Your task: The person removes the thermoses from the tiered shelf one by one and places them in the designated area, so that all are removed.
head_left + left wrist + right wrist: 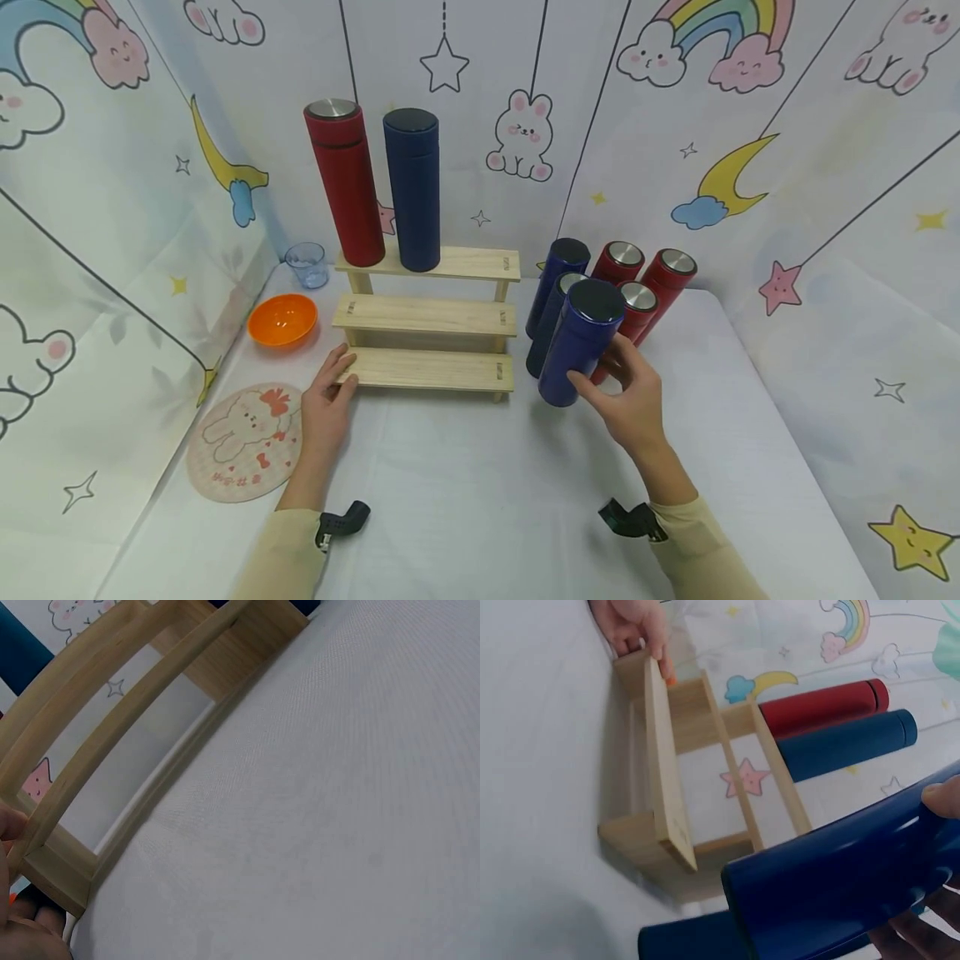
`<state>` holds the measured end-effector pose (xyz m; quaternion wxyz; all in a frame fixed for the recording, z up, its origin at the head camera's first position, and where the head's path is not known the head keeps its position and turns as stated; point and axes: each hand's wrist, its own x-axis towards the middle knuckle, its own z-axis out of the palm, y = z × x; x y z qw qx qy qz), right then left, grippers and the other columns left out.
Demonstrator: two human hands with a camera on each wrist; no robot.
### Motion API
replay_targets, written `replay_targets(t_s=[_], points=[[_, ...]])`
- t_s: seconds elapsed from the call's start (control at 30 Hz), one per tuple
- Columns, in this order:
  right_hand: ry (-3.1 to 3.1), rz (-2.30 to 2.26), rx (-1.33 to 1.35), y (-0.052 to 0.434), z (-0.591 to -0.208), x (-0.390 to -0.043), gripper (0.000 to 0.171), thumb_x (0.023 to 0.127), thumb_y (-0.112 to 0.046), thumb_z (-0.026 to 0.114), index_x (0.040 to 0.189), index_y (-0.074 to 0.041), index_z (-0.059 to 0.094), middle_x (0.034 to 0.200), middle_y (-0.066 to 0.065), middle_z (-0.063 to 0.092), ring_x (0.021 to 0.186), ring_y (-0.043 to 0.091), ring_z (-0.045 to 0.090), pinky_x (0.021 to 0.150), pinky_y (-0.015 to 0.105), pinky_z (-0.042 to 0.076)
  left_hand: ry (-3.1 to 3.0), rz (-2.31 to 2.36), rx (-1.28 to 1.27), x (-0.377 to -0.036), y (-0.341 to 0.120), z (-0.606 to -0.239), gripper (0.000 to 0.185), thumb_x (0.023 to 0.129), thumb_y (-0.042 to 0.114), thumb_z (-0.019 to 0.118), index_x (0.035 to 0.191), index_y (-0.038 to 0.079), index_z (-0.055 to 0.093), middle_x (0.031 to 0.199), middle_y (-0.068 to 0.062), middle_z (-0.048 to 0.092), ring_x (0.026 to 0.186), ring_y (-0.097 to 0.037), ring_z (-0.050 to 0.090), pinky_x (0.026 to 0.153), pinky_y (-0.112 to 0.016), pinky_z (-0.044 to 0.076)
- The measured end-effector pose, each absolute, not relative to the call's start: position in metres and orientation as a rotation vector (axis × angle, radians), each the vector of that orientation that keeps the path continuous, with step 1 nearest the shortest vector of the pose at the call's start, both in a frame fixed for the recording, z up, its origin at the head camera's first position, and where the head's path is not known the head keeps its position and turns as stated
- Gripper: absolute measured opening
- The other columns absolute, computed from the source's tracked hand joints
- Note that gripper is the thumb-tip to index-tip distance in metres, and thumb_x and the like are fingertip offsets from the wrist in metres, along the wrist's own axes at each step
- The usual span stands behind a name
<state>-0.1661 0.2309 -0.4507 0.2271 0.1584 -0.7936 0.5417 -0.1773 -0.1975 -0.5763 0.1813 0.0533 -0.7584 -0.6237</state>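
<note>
Our right hand (626, 392) wraps its fingers around a blue flask (581, 342), lifted and tilted, while our left hand (327, 400) rests with straight fingers against the rack (427, 368).

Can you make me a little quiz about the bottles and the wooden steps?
1. True or false: the right hand holds a blue bottle.
2. How many bottles stand on the top step of the wooden rack? A) one B) two C) four
3. What does the left hand touch?

Key:
1. True; its fingers curl round the bottle.
2. B: a red bottle and a dark blue bottle.
3. The left end of the bottom step.
</note>
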Motion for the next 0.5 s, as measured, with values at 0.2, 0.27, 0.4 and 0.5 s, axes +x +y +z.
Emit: replay_targets(t_s=[0.2,0.27,0.4,0.5], points=[[-2.163,1.492,0.39,0.245,-0.452,-0.164,0.072,0.081,0.012,0.088,0.148,-0.002,0.064,0.137,0.004,0.07,0.121,0.013,0.067,0.099,0.02,0.054,-2.124,-1.778,0.129,-0.179,-0.199,-0.576,0.037,0.108,0.003,0.065,0.144,0.001,0.068,0.165,-0.002,0.051,0.157,-0.017,0.037,0.117,-0.019,0.037],[-2.166,1.49,0.363,0.249,-0.453,-0.163,0.071,0.081,0.011,0.087,0.147,-0.002,0.064,0.138,0.002,0.069,0.122,0.013,0.067,0.099,0.02,0.054,-2.125,-1.78,0.127,-0.179,-0.199,-0.576,0.037,0.108,0.003,0.065,0.145,0.001,0.068,0.165,-0.003,0.051,0.157,-0.017,0.037,0.116,-0.018,0.037],[-2.179,1.481,0.307,0.258,-0.455,-0.16,0.068,0.084,0.009,0.086,0.148,-0.002,0.064,0.138,-0.001,0.069,0.123,0.012,0.067,0.1,0.02,0.053,-2.137,-1.776,0.138,-0.177,-0.198,-0.574,0.037,0.108,0.002,0.065,0.145,0.0,0.067,0.165,-0.004,0.05,0.157,-0.017,0.037,0.115,-0.017,0.036],[-2.189,1.459,0.273,0.264,-0.457,-0.159,0.067,0.086,0.008,0.085,0.148,-0.002,0.063,0.138,-0.003,0.069,0.124,0.011,0.066,0.1,0.019,0.053,-2.132,-1.781,0.149,-0.174,-0.194,-0.567,0.037,0.108,0.0,0.063,0.145,-0.002,0.066,0.166,-0.006,0.049,0.158,-0.019,0.036,0.116,-0.017,0.036]])
